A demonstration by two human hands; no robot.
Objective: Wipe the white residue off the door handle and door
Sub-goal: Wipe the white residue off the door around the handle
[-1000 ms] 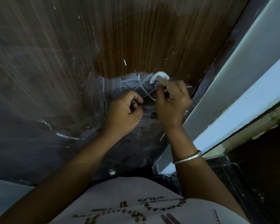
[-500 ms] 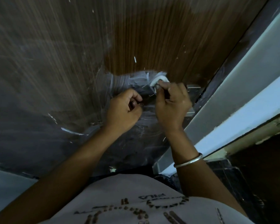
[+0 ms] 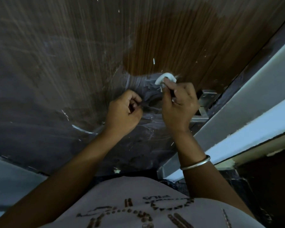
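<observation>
Both hands are raised against the door (image 3: 72, 63). The left hand (image 3: 123, 112) lies at nine o'clock of the right hand (image 3: 179, 106), near it. A cloth (image 3: 165, 78) sits at twelve o'clock of the right hand, touching the door. A metal plate (image 3: 206, 99) lies at three o'clock, on the door's edge.

Single head-worn, wide-angle view, facing forward and down from close range onto the wooden door (image 3: 171, 38), which fills the far field. Both forearms enter from the near edge; the left hand (image 3: 123, 111) and right hand (image 3: 179, 106) sit at centre. The door frame (image 3: 247, 102) runs diagonally at right.
</observation>
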